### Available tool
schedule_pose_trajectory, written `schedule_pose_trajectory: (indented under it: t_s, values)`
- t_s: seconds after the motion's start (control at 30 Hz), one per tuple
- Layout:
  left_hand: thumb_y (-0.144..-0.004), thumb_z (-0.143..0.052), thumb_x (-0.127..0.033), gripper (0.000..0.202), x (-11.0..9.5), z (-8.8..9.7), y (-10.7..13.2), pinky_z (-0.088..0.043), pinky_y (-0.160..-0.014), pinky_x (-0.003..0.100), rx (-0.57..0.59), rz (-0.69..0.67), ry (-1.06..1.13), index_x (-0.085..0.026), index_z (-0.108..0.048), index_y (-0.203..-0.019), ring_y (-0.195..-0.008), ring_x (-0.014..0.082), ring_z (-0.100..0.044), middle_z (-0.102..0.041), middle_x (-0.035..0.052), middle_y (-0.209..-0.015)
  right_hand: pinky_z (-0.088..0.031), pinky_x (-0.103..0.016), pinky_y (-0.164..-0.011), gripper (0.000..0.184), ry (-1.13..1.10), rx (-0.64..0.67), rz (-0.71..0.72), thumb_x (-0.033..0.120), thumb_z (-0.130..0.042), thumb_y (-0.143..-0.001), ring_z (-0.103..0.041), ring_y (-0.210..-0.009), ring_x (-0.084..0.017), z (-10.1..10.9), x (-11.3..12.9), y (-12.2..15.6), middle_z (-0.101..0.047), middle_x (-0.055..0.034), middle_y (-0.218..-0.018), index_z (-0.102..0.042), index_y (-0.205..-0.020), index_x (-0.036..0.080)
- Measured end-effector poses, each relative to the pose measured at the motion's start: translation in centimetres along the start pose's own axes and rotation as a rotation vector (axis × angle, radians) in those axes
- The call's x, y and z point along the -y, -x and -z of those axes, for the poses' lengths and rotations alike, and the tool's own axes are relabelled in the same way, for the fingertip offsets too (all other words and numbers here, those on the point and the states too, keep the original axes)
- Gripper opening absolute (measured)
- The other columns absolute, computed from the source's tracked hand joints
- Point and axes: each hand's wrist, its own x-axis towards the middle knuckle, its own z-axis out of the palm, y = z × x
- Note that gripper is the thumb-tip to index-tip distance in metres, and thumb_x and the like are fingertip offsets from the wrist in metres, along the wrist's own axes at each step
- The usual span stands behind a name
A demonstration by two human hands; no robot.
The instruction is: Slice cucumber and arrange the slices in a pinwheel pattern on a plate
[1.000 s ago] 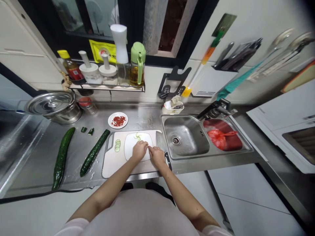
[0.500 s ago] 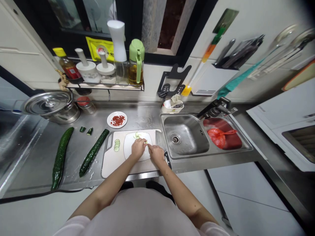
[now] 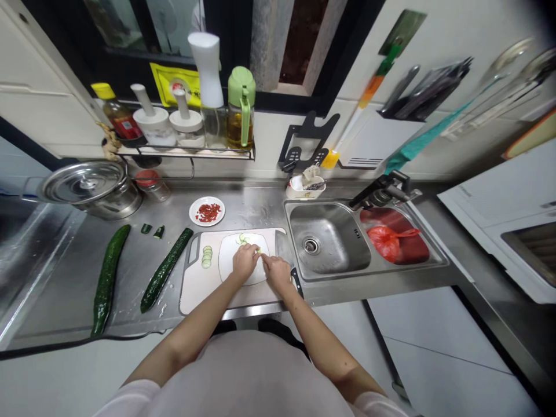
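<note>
While my left hand pinches a pale slice over the plate, my right hand brings its fingertips up against it; whether those close on it too, I cannot tell. I judge the slice nearly weightless, wet and slick, bendy but apt to snap if I squeeze hard, so its skin edge seems the best hold. Beyond my fingers, curled pieces lie at the plate's far side. Flat rounds overlap on the board, probably clinging, easiest lifted by a rim. Farther left on the tabletop, the cut cucumber looks firm, heavier and slippery, safest gripped around its middle.
</note>
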Motion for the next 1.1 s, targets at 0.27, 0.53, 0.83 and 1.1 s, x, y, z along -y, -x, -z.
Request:
schedule_pose_trajectory:
  t_s: [0.27, 0.53, 0.83, 1.1]
  values:
    - [-0.091, -0.054, -0.031, 0.018, 0.2, -0.3, 0.0, -0.040, -0.080, 0.028, 0.000, -0.007, 0.001, -0.024, -0.066, -0.104, -0.096, 0.0191, -0.054, -0.065, 0.0041, -0.095, -0.040, -0.025, -0.076, 0.039, -0.024, -0.004, 0.011, 0.032, -0.033, -0.100, -0.063, -0.091, -0.018, -0.3, -0.2, 0.0, -0.071, -0.0091, -0.099, -0.058, -0.130, 0.029]
    - [-0.092, -0.054, -0.032, 0.018, 0.3, -0.3, -0.1, -0.040, -0.081, 0.028, -0.007, -0.015, -0.001, -0.024, -0.066, -0.102, -0.096, 0.0193, -0.055, -0.065, 0.0039, -0.095, -0.039, -0.024, -0.076, 0.040, -0.109, -0.040, 0.001, 0.030, -0.034, -0.099, -0.062, -0.093, -0.018, -0.7, -0.5, 0.1, -0.071, -0.0077, -0.103, -0.056, -0.133, 0.028]
    - [-0.091, -0.054, -0.031, 0.018, 0.1, -0.1, -0.1, -0.040, -0.080, 0.028, 0.007, -0.007, 0.004, -0.024, -0.066, -0.103, -0.096, 0.0195, -0.054, -0.065, 0.0039, -0.095, -0.039, -0.025, -0.073, 0.039, -0.077, -0.002, 0.011, 0.030, -0.035, -0.098, -0.062, -0.092, -0.018, -0.3, -0.5, 0.3, -0.071, -0.0060, -0.101, -0.057, -0.130, 0.031]
    - [-0.091, -0.055, -0.031, 0.018, 0.2, -0.1, -0.1, -0.040, -0.083, 0.029, 0.005, -0.009, 0.005, -0.024, -0.066, -0.103, -0.098, 0.0194, -0.054, -0.065, 0.0038, -0.095, -0.039, -0.025, -0.073, 0.039, -0.058, 0.034, -0.001, 0.032, -0.033, -0.099, -0.063, -0.092, -0.018, 0.4, -0.2, 0.4, -0.071, -0.0062, -0.103, -0.056, -0.131, 0.031]
